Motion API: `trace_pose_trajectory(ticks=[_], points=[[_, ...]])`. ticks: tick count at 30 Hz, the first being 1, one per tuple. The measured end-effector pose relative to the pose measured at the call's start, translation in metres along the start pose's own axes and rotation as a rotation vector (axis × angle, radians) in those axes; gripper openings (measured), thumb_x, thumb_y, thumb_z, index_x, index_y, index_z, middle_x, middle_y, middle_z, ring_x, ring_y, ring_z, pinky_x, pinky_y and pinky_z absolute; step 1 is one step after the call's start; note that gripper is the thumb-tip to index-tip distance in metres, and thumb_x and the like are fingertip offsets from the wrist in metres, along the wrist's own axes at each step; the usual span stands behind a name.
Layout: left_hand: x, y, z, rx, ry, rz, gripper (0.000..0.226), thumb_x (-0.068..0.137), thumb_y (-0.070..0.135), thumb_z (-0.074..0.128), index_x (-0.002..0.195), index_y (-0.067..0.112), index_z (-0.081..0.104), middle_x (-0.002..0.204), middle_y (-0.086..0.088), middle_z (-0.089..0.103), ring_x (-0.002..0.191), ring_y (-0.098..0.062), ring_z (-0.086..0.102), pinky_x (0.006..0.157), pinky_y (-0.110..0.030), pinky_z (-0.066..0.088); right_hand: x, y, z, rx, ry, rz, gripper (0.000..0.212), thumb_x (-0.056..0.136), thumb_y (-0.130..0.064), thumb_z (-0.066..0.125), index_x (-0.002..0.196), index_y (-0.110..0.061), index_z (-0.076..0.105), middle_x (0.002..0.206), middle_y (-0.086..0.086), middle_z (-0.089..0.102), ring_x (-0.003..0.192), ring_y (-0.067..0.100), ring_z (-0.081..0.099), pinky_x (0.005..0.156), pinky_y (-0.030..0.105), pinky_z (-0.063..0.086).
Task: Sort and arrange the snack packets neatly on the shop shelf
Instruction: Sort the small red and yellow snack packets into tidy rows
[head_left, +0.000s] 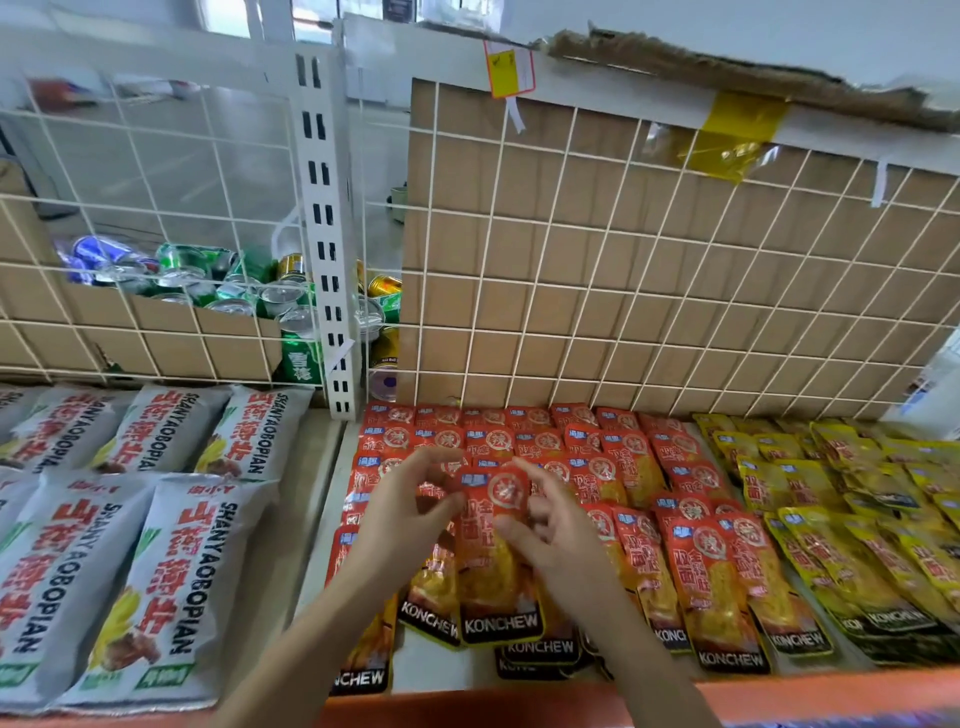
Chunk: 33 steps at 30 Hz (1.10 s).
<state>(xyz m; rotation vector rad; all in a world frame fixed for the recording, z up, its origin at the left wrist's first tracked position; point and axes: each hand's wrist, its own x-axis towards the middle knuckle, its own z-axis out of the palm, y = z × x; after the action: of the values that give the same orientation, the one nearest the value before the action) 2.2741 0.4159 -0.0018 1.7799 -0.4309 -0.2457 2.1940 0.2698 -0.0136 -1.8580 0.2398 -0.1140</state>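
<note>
Red snack packet (493, 551), printed KONCHEW along its black bottom band, is held upright just above the shelf (319, 519). The shelf has a pale deck and an orange front lip.

Under and behind the held packet, matching red packets (636, 447) lie in overlapping rows. Yellow packets (831, 525) of the same shape lie just beside them to the right. To the left are grey bags (156, 571) lettered SHANYAOBOPIAN.

A white wire grid (571, 291) backs the shelf, split by a slotted white post (324, 234). Behind the grid on the left, an open cardboard box (156, 332) holds blue, green and gold drink cans (234, 283) packed close together. Behind it on the right stands a tall cardboard carton (649, 234) patched with yellow tape (737, 135); what it holds cannot be seen. Beyond lies a pale floor, blurred.

The left hand (410, 514) pinches the held packet's left edge, thumb at the edge and fingers curled above it. The right hand (550, 530) grips the right side, thumb pressed on the front near mid-height and fingers curled at the right edge.
</note>
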Motion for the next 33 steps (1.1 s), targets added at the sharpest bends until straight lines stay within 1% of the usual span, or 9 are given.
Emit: trace_pose_trajectory(ticks=[2, 5, 9, 11, 13, 17, 22, 26, 33], points=[[0.0, -0.001, 0.006, 0.034, -0.018, 0.015, 0.03, 0.089, 0.006, 0.058, 0.114, 0.024, 0.057, 0.095, 0.004, 0.063, 0.078, -0.007, 0.066, 0.06, -0.018, 0.053, 0.003, 0.0, -0.005, 0.013, 0.069, 0.008, 0.056, 0.08, -0.033, 0.066, 0.131, -0.027, 0.042, 0.105, 0.0, 0.068, 0.096, 0.011, 0.066, 0.085, 0.034, 0.054], [0.002, -0.017, 0.004, 0.457, -0.009, 0.155, 0.034, 0.091, 0.015, 0.057, 0.124, 0.022, 0.054, 0.111, 0.015, 0.057, 0.101, -0.002, 0.055, 0.076, -0.007, 0.041, 0.003, 0.006, -0.024, -0.088, 0.186, 0.074, 0.049, 0.085, -0.021, 0.063, 0.129, -0.021, 0.042, 0.106, -0.002, 0.067, 0.093, 0.012, 0.065, 0.084, 0.036, 0.054], [0.01, -0.033, 0.002, 0.876, -0.189, 0.166, 0.046, 0.093, 0.033, 0.051, 0.138, 0.032, 0.039, 0.138, 0.012, 0.038, 0.128, -0.01, 0.031, 0.107, -0.026, 0.029, 0.001, 0.022, -0.053, -0.298, 0.291, 0.08, 0.052, 0.085, -0.025, 0.063, 0.132, -0.025, 0.04, 0.094, -0.005, 0.068, 0.08, 0.008, 0.064, 0.075, 0.028, 0.052], [0.016, -0.037, 0.005, 0.989, -0.229, 0.161, 0.05, 0.094, 0.042, 0.046, 0.141, 0.033, 0.033, 0.143, 0.011, 0.032, 0.132, -0.012, 0.026, 0.111, -0.03, 0.022, 0.001, 0.029, -0.056, -0.391, 0.304, 0.072, 0.054, 0.085, -0.024, 0.064, 0.133, -0.024, 0.04, 0.092, 0.0, 0.068, 0.07, 0.008, 0.062, 0.062, 0.019, 0.049], [0.019, -0.039, 0.009, 1.048, -0.224, 0.177, 0.053, 0.093, 0.049, 0.042, 0.142, 0.033, 0.031, 0.144, 0.01, 0.029, 0.134, -0.012, 0.024, 0.113, -0.03, 0.017, 0.001, 0.035, -0.055, -0.499, 0.333, 0.071, 0.054, 0.086, -0.023, 0.064, 0.134, -0.023, 0.039, 0.094, 0.0, 0.064, 0.069, 0.008, 0.058, 0.061, 0.015, 0.045], [0.023, -0.042, 0.013, 0.973, -0.154, 0.186, 0.042, 0.094, 0.045, 0.045, 0.133, 0.03, 0.041, 0.138, 0.01, 0.035, 0.13, -0.011, 0.029, 0.109, -0.027, 0.021, 0.0, 0.042, -0.048, -0.616, 0.406, 0.028, 0.053, 0.085, -0.023, 0.065, 0.133, -0.017, 0.044, 0.116, 0.0, 0.055, 0.102, 0.017, 0.056, 0.088, 0.029, 0.049], [0.033, -0.049, 0.014, 0.829, -0.031, 0.214, 0.012, 0.091, 0.028, 0.055, 0.102, 0.025, 0.059, 0.108, 0.012, 0.053, 0.104, -0.008, 0.045, 0.095, -0.025, 0.036, 0.001, 0.043, -0.049, -0.65, 0.407, -0.017, 0.048, 0.084, -0.022, 0.065, 0.129, -0.016, 0.048, 0.122, 0.0, 0.05, 0.11, 0.016, 0.051, 0.092, 0.031, 0.045], [0.038, -0.048, 0.004, 0.672, 0.086, 0.191, 0.002, 0.084, 0.017, 0.066, 0.083, 0.017, 0.064, 0.086, 0.012, 0.055, 0.083, -0.007, 0.047, 0.08, -0.027, 0.043, 0.001, 0.042, -0.048, -0.67, 0.399, -0.038, 0.048, 0.085, -0.024, 0.064, 0.13, -0.019, 0.048, 0.122, -0.002, 0.048, 0.105, 0.007, 0.042, 0.092, 0.027, 0.041], [0.048, -0.054, -0.011, 0.654, 0.052, 0.096, 0.012, 0.083, 0.021, 0.067, 0.081, 0.025, 0.056, 0.088, 0.014, 0.056, 0.088, -0.008, 0.052, 0.078, -0.022, 0.045, 0.006, 0.042, -0.047, -0.801, 0.407, -0.092, 0.048, 0.08, -0.021, 0.069, 0.124, -0.012, 0.054, 0.128, 0.005, 0.052, 0.12, 0.024, 0.049, 0.1, 0.039, 0.036]])
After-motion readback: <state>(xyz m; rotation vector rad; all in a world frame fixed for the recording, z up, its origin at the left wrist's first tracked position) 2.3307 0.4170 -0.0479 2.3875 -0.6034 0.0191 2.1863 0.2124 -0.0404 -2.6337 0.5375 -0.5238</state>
